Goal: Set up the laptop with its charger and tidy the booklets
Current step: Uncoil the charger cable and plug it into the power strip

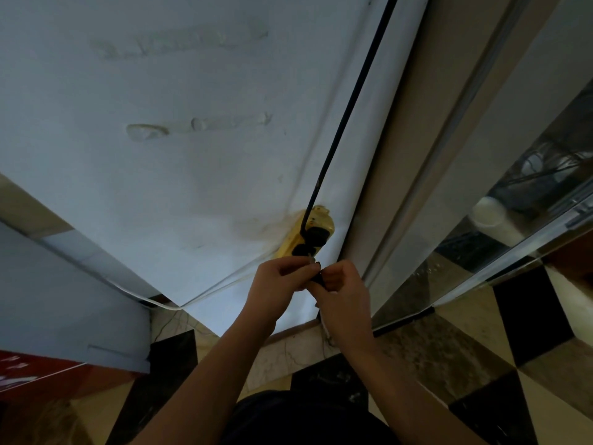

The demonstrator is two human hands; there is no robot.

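A yellow power strip (290,240) is fixed low on the white wall, with a black plug (317,234) in its upper socket. From that plug a black cable (349,104) runs up the wall. Just below the strip, my left hand (276,284) and my right hand (340,284) meet around a small black plug (317,277). Both hands pinch it, and most of it is hidden by the fingers. The laptop and booklets are out of view.
A thin white cord (205,295) loops along the wall's base. A glass-fronted cabinet (519,194) stands on the right, with a white roll inside. At the lower left is a red surface (38,377). The floor has black and cream tiles (529,319).
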